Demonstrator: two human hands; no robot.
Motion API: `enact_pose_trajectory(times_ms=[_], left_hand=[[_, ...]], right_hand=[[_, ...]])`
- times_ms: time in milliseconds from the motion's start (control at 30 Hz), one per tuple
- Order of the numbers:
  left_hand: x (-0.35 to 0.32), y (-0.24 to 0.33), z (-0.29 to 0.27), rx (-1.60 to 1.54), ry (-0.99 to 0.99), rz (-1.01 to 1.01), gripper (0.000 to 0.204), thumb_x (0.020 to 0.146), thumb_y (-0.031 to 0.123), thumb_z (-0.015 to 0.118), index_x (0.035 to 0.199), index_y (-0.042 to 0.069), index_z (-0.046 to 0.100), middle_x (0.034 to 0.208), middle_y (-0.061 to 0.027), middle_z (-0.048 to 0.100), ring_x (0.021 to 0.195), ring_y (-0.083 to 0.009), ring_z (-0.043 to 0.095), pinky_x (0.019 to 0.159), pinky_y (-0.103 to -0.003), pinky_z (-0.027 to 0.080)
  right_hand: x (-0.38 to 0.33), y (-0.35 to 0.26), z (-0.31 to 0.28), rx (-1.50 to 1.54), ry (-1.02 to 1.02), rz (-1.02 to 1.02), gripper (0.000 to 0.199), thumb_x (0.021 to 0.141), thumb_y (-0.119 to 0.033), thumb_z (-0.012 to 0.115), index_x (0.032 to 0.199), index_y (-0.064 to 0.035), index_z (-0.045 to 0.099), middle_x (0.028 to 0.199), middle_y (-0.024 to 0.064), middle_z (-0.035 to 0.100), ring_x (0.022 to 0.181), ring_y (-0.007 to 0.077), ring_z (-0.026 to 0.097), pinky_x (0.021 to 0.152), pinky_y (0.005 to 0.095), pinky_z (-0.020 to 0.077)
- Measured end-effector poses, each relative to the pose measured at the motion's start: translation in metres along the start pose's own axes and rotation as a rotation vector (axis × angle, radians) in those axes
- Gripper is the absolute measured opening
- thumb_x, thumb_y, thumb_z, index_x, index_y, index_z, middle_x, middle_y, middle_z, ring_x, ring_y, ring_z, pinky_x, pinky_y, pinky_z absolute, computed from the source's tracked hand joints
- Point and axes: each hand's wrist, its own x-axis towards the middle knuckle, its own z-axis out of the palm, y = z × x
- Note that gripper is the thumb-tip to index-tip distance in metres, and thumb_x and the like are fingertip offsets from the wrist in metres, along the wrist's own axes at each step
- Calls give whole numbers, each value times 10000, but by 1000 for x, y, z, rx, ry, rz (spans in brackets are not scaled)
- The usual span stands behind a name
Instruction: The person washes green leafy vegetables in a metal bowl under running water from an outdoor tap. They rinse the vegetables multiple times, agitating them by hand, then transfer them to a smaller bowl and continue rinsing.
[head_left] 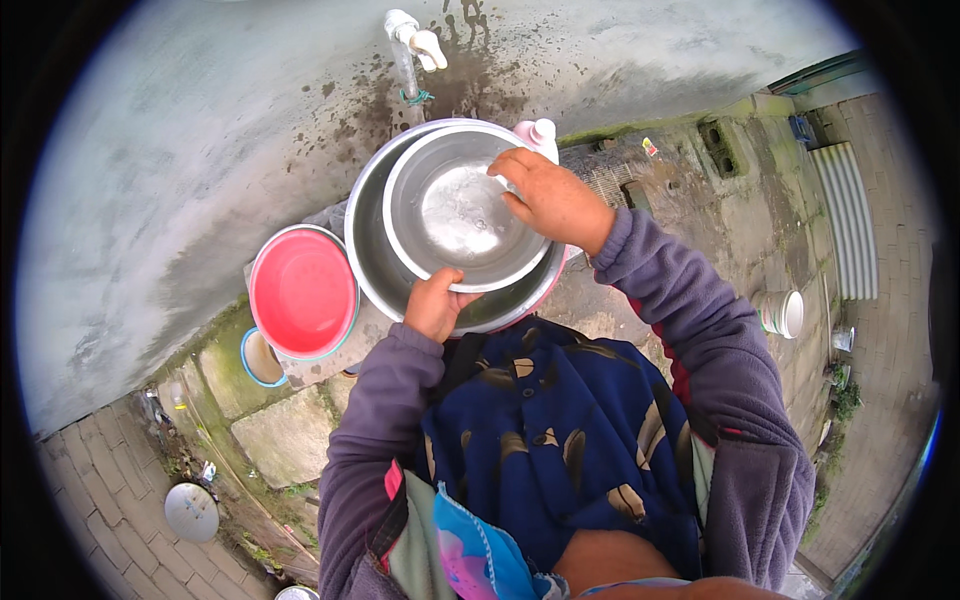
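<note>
A shallow round metal basin (408, 228) is tilted above a larger metal basin (371, 245), overlapping its opening. My left hand (433, 307) grips the smaller basin's near rim, thumb on top. My right hand (553, 196) reaches over its right side, fingers curled toward the inside wall. Whatever those fingers hold is too hidden to make out. Light glints off the bottom of the smaller basin. Just behind the larger one stands a pinkish bottle with a white cap (541, 134).
On the wall, a white tap (416, 40) hangs over the basins. To the left sits a red basin (270, 322), with a blue-rimmed bucket (262, 358) below it. A white bucket (787, 314) and a corrugated sheet (846, 220) lie to the right.
</note>
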Motion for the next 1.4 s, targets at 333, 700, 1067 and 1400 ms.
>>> enact_pose_trajectory(times_ms=[333, 700, 1067, 1400], left_hand=[[7, -2, -4, -57, -47, -10, 341, 916, 63, 502, 1187, -143, 521, 1153, -183, 618, 1030, -282, 661, 867, -404, 589], [10, 1, -13, -69, -14, 18, 382, 909, 47, 498, 1246, -132, 483, 1167, -193, 613, 1026, -307, 665, 860, -419, 597], [13, 5, -15, -20, -23, -42, 308, 912, 48, 493, 1150, -145, 518, 1110, -210, 631, 987, -312, 679, 854, -418, 597], [14, 7, -16, -33, -9, -44, 320, 919, 48, 496, 1169, -150, 517, 1142, -211, 629, 998, -299, 673, 837, -407, 600]], right_hand=[[2, -14, 50, -82, -416, -229, 563, 1024, -369, 413, 1458, -11, 380, 1558, 184, 323, 1434, 324, 331, 1169, 481, 264], [13, -16, 46, -214, -258, -104, 531, 1013, -343, 429, 1438, -24, 419, 1550, 134, 361, 1426, 280, 353, 1182, 486, 222], [44, -20, 43, -192, -285, -310, 509, 924, -199, 504, 1401, -25, 463, 1520, 154, 405, 1383, 320, 406, 1134, 448, 316], [23, -16, 49, -3, -527, -263, 539, 971, -280, 503, 1426, -3, 420, 1522, 207, 375, 1380, 339, 408, 1133, 427, 328]])
